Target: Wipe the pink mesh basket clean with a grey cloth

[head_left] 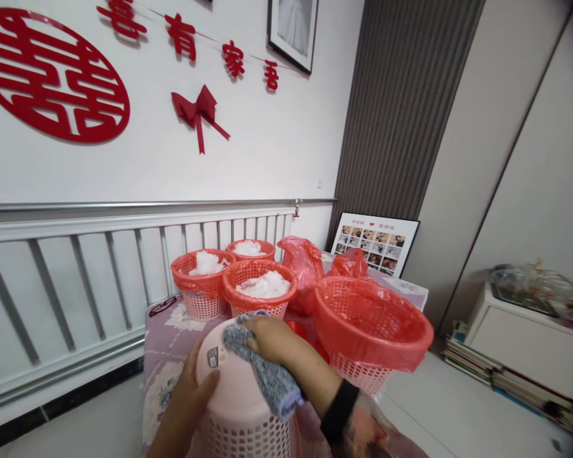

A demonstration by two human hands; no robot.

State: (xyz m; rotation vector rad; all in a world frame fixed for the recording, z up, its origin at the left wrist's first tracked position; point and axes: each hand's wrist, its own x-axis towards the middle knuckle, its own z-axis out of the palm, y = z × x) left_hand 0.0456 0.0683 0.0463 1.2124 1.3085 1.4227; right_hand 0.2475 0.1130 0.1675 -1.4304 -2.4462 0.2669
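Note:
A pale pink perforated plastic basket (233, 394) stands upside down in front of me, its solid base facing up with a small label (216, 357) on it. My left hand (193, 385) grips the basket's near left side, thumb on top and fingers round the edge. In my right hand (270, 337) is a grey speckled cloth (262, 369) with a purple edge. The fingers press it against the basket's base, and its loose end hangs down the right side.
Behind stand three red-lined baskets (260, 305) holding white fluffy material. A larger lined basket (372, 324) and red plastic bags (302, 273) are to the right. Glasses (163, 306) lie near the left edge of the table (165, 356). A white radiator (124, 267) runs along the wall.

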